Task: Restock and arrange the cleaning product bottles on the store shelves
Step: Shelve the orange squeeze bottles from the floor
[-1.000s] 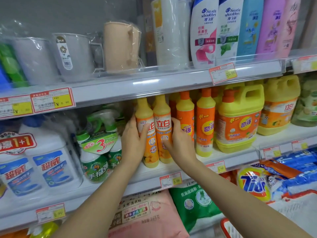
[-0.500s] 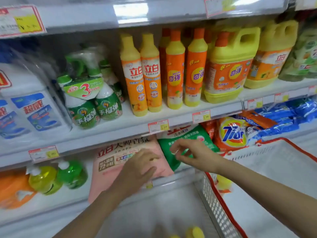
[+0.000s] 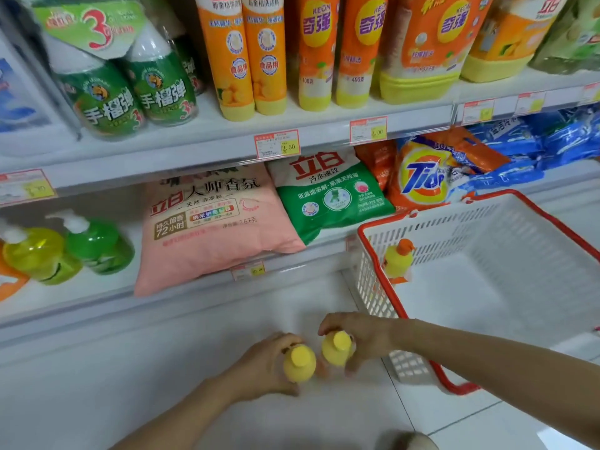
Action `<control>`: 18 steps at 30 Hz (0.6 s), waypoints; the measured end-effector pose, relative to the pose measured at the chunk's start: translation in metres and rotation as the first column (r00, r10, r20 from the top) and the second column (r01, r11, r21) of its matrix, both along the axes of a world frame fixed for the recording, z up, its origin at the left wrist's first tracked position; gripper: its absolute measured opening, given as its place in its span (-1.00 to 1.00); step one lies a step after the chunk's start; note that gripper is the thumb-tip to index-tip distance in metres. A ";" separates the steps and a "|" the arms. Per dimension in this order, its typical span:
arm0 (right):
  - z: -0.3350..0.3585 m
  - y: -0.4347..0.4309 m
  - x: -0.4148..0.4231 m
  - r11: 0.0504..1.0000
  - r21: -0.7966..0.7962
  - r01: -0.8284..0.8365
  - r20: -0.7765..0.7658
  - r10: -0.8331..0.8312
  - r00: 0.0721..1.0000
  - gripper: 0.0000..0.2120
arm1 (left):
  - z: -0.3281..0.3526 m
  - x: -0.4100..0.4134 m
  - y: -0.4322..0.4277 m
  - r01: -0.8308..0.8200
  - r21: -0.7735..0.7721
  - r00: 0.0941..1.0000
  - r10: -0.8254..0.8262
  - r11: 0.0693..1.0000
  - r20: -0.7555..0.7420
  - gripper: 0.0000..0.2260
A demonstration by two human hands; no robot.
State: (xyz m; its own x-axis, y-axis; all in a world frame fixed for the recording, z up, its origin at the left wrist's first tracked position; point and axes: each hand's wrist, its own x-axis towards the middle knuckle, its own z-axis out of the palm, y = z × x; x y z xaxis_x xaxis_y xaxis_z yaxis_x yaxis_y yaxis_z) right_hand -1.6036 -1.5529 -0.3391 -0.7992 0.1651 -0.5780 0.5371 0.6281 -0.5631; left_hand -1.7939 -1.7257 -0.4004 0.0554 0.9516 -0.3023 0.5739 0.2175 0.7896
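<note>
1. Head view, the hands: your left hand point(image 3: 269, 368) curls round one yellow plastic bottle with a yellow cap point(image 3: 299, 363). Your right hand point(image 3: 363, 339) curls round a second matching bottle point(image 3: 337, 347).
2. Both bottles are upright and side by side, low over the white tiled floor point(image 3: 162, 368), just left of the white slatted basket with a red rim point(image 3: 454, 228). I cannot tell whether their bases rest on the floor.
3. Grip each body below the shoulder and lift straight up, so the two do not knock together.
4. They likely belong beside the tall orange-and-yellow dish-soap bottles point(image 3: 232, 60) on the white middle shelf point(image 3: 211, 138), labels facing out.
5. A yellow bottle with an orange cap point(image 3: 397, 259) waits in the basket's near corner.
6. The lower shelf holds a pink detergent bag point(image 3: 207, 228) and a green-and-white detergent bag point(image 3: 331, 196).
</note>
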 end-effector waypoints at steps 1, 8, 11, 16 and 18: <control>-0.007 -0.004 0.002 1.000 0.007 0.022 -0.033 -0.021 0.999 -0.29 | -0.003 0.003 -0.001 -0.021 0.007 1.000 0.021 1.000 0.021 -0.40; -0.026 -0.009 0.011 0.983 0.048 0.175 -0.227 -0.160 0.961 -0.42 | -0.002 0.006 -0.005 -0.191 0.049 0.976 0.184 0.980 0.121 -0.55; -0.017 -0.003 0.005 0.972 0.042 0.231 -0.284 -0.210 0.935 -0.37 | 0.015 -0.002 -0.002 -0.272 0.052 0.951 0.259 0.961 0.170 -0.54; 0.037 0.012 -0.012 0.941 -0.029 0.336 -0.411 -0.318 0.854 -0.40 | 0.069 -0.023 0.011 -0.404 0.126 0.899 0.368 0.906 0.236 -0.46; 0.067 0.019 -0.020 0.935 -0.037 0.354 -0.469 -0.329 0.820 -0.45 | 0.099 -0.032 0.015 -0.455 0.182 0.878 0.405 0.872 0.255 -0.42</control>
